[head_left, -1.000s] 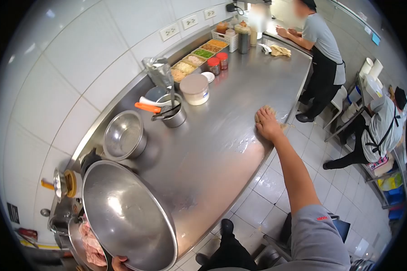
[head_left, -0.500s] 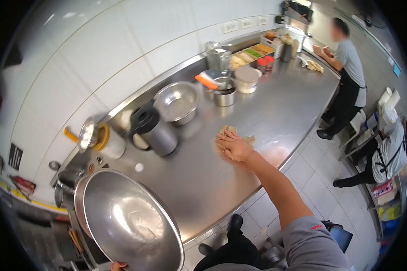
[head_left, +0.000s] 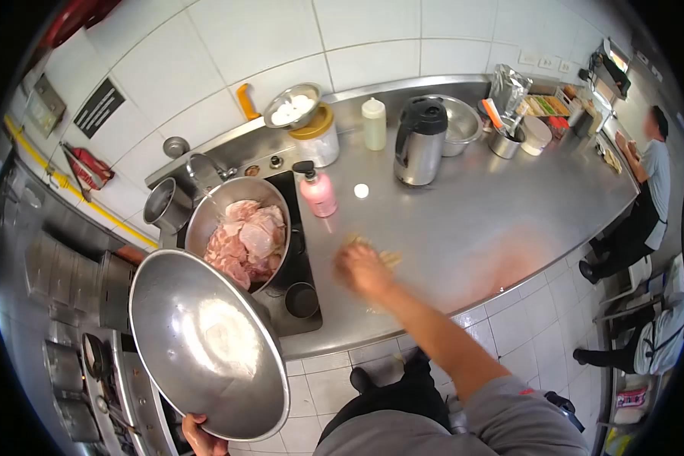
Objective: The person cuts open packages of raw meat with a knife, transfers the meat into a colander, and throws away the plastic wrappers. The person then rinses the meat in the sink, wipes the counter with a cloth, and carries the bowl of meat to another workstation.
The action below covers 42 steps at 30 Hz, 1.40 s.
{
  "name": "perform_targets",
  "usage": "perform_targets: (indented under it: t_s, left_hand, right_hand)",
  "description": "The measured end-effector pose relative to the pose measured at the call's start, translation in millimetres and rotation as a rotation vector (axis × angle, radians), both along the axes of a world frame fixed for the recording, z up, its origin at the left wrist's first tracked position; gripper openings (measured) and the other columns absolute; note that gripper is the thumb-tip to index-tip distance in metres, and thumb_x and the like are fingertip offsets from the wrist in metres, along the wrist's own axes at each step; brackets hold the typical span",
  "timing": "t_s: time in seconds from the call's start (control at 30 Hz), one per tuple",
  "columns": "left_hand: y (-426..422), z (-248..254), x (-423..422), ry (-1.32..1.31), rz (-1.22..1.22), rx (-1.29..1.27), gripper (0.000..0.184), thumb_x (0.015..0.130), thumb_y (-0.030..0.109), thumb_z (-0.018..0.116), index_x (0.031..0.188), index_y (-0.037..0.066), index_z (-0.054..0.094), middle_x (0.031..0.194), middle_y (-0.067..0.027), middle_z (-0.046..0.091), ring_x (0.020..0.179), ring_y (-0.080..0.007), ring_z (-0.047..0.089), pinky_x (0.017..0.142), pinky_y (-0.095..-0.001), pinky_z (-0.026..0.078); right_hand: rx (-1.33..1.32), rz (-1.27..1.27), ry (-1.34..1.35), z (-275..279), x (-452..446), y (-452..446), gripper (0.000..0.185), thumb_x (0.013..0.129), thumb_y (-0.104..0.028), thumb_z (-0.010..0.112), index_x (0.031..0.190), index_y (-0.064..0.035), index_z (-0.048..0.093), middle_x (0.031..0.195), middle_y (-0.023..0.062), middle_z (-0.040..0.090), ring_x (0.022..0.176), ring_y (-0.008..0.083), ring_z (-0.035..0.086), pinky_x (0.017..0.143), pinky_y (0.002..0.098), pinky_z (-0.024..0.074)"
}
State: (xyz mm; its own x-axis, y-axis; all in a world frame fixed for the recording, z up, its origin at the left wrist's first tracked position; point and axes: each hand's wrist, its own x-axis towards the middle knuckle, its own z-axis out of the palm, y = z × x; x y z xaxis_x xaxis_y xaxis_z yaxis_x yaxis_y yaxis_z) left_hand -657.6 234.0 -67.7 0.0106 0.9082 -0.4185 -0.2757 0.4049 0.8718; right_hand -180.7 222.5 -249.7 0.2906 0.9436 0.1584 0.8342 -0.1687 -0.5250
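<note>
My left hand [head_left: 203,435] grips the lower rim of a large, empty steel bowl [head_left: 205,346], tilted with its inside facing me. Pressed on the steel counter [head_left: 463,220], my right hand [head_left: 362,270] is on a tan cloth [head_left: 388,258]; motion blurs its fingers. Behind the held bowl, a wide bowl of raw meat [head_left: 247,237] stands in the sink beneath a faucet [head_left: 205,169]. A pink pump bottle [head_left: 320,194] and a small white round item [head_left: 361,191] are just beyond my right hand.
Along the wall are a yellow-lidded jar [head_left: 316,140], a squeeze bottle [head_left: 374,125], a steel thermos [head_left: 421,148], a basin [head_left: 461,125] and a utensil pot [head_left: 505,142]. A metal cup [head_left: 301,300] sits in the sink's near corner. Two people [head_left: 650,182] [head_left: 661,338] are at the right.
The view has swung left, revealing the sink, meat and pink bottle. My right hand has moved the cloth leftward along the counter. My left hand still holds the steel bowl.
</note>
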Motion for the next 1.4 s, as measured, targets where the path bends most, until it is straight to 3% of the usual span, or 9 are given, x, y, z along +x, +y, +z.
perform_targets:
  t_s: [0.17, 0.37, 0.5, 0.7, 0.9, 0.97, 1.1, 1.2, 1.4]
  left_hand:
    - [2, -4, -31, -0.081, 0.041, -0.003, 0.048, 0.069, 0.015, 0.055, 0.113, -0.003, 0.059, 0.114, -0.0129, 0.061, 0.108, -0.0314, 0.057, 0.097, -0.0435, 0.046]
    - [4, -5, -35, 0.125, 0.156, -0.09, 0.079, 0.064, 0.007, 0.063, 0.139, -0.008, 0.042, 0.133, -0.0246, 0.05, 0.123, -0.0415, 0.048, 0.106, -0.0584, 0.039]
    - [-4, 2, 9, 0.21, 0.11, -0.08, 0.077, 0.067, 0.011, 0.064, 0.138, -0.011, 0.043, 0.135, -0.0257, 0.049, 0.124, -0.0422, 0.047, 0.105, -0.0546, 0.04]
    - [-15, -21, 66, 0.134, -0.006, -0.016, 0.078, 0.068, 0.011, 0.062, 0.14, -0.009, 0.04, 0.136, -0.0285, 0.046, 0.125, -0.0443, 0.046, 0.108, -0.0584, 0.038]
    - [-57, 0, 160, 0.248, -0.008, -0.059, 0.084, 0.067, 0.007, 0.063, 0.144, -0.011, 0.034, 0.142, -0.0275, 0.043, 0.128, -0.0438, 0.044, 0.109, -0.0573, 0.039]
    - [-68, 4, 183, 0.197, -0.008, -0.114, 0.079, 0.067, 0.007, 0.064, 0.14, -0.011, 0.039, 0.139, -0.0262, 0.047, 0.125, -0.042, 0.047, 0.109, -0.0547, 0.04]
    - [-62, -23, 184, 0.087, -0.122, -0.125, 0.053, 0.071, 0.016, 0.054, 0.12, -0.005, 0.055, 0.117, -0.0154, 0.061, 0.11, -0.0347, 0.057, 0.101, -0.0468, 0.046]
    - [-70, -18, 190, 0.054, -0.141, -0.066, 0.053, 0.071, 0.015, 0.052, 0.12, -0.006, 0.055, 0.116, -0.0158, 0.061, 0.107, -0.0348, 0.058, 0.099, -0.0472, 0.047]
    - [-65, -16, 186, 0.076, -0.088, -0.022, 0.049, 0.072, 0.016, 0.054, 0.115, -0.007, 0.056, 0.113, -0.0149, 0.062, 0.107, -0.0323, 0.058, 0.1, -0.0423, 0.045]
  right_hand:
    - [0.178, 0.008, 0.139, -11, -80, 56, 0.029, 0.094, -0.021, 0.059, 0.12, -0.0085, 0.065, 0.111, 0.0114, 0.065, 0.107, 0.0303, 0.059, 0.094, 0.0388, 0.0463]
    - [0.636, -0.442, 1.684, -11, -12, 39, 0.033, 0.103, -0.022, 0.052, 0.13, -0.0047, 0.054, 0.117, 0.011, 0.064, 0.106, 0.0222, 0.062, 0.088, 0.0352, 0.0503]
    - [0.872, -0.603, 1.797, 38, 98, -42, 0.032, 0.103, -0.023, 0.052, 0.131, -0.008, 0.051, 0.112, 0.0085, 0.064, 0.099, 0.0235, 0.064, 0.084, 0.0404, 0.0551]
    - [0.824, -0.659, 1.496, 61, 314, -227, 0.034, 0.102, -0.023, 0.052, 0.132, -0.0082, 0.05, 0.117, 0.0106, 0.063, 0.103, 0.0275, 0.065, 0.079, 0.0482, 0.0571]
    - [0.553, -0.988, 0.936, 68, 454, -417, 0.025, 0.09, -0.021, 0.062, 0.11, -0.0053, 0.061, 0.087, 0.0059, 0.061, 0.078, 0.0191, 0.062, 0.068, 0.0345, 0.0536]
    - [0.437, -1.052, 0.906, 45, 486, -462, 0.034, 0.089, -0.026, 0.062, 0.116, -0.0047, 0.063, 0.098, 0.0128, 0.066, 0.087, 0.0237, 0.065, 0.076, 0.0362, 0.0532]
    - [-0.406, -0.867, 0.088, -47, 547, -543, 0.047, 0.094, -0.034, 0.056, 0.127, -0.001, 0.06, 0.126, 0.021, 0.063, 0.114, 0.0399, 0.06, 0.1, 0.0457, 0.0463]
    - [-0.467, -0.887, -0.416, 1, 479, -513, 0.052, 0.096, -0.034, 0.054, 0.14, -0.0048, 0.052, 0.147, 0.0203, 0.047, 0.135, 0.0411, 0.044, 0.111, 0.0445, 0.037]
    - [-0.284, -0.878, -0.294, -55, 450, -495, 0.058, 0.099, -0.03, 0.054, 0.15, -0.0073, 0.038, 0.153, 0.0176, 0.039, 0.143, 0.0389, 0.032, 0.118, 0.045, 0.0287]
